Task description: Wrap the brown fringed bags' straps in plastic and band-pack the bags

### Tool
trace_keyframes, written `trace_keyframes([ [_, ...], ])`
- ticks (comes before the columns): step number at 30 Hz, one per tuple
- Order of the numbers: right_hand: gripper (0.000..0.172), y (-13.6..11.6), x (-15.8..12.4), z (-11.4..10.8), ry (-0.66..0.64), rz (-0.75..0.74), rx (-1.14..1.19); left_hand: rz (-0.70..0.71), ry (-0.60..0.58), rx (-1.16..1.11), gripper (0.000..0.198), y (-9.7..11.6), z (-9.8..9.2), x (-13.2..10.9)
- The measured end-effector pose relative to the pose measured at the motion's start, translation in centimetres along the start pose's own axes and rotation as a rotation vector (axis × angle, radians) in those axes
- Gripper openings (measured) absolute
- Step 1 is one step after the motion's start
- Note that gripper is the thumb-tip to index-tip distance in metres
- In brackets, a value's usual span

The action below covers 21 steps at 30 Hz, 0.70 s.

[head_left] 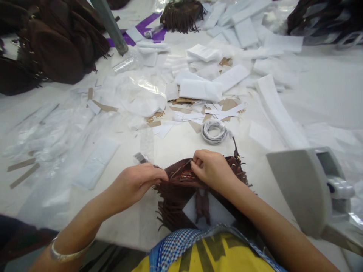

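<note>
A dark brown fringed handbag lies in front of me at the table's near edge, its top partly open on a patterned lining. My left hand is closed in a pinch on the left end of that opening. With curled fingers, my right hand grips the bag's top edge right of the middle; what exactly sits between the fingertips is hidden. Against the bag's front is a white square sheet with a small brown strap-like piece on it. A thin strap rises at the bag's right end.
Behind the bag lies a wrapped coil. A grey machine stands close on the right. White foam sheets, plastic bags and card strips litter the table. Brown bags are piled at back left beside a metal post.
</note>
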State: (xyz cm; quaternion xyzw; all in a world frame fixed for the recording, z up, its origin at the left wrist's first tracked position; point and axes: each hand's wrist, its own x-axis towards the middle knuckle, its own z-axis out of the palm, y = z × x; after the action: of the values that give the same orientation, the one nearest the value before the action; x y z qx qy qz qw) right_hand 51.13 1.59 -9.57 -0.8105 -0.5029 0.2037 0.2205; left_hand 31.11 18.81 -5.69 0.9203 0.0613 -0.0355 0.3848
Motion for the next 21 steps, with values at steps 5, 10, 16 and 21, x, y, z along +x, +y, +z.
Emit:
trace_keyframes([
  [5, 0.013, 0.4, -0.1, -0.2, 0.064, 0.020, 0.120, 0.034, -0.074, -0.040, 0.025, 0.3, -0.8, 0.0],
  [10, 0.009, 1.0, -0.1, -0.7, 0.031, -0.028, 0.150, 0.079, -0.023, -0.012, 0.024, 0.6, -1.1, 1.1],
  [16, 0.021, 1.6, 0.6, -0.6, -0.112, -0.189, 0.121, 0.081, -0.083, 0.145, 0.031, 0.5, -0.8, 3.0],
  [21, 0.020, 1.3, 1.2, -1.7, -0.194, -0.118, -0.022, 0.041, -0.208, 0.430, 0.019, 0.6, -0.9, 3.9],
])
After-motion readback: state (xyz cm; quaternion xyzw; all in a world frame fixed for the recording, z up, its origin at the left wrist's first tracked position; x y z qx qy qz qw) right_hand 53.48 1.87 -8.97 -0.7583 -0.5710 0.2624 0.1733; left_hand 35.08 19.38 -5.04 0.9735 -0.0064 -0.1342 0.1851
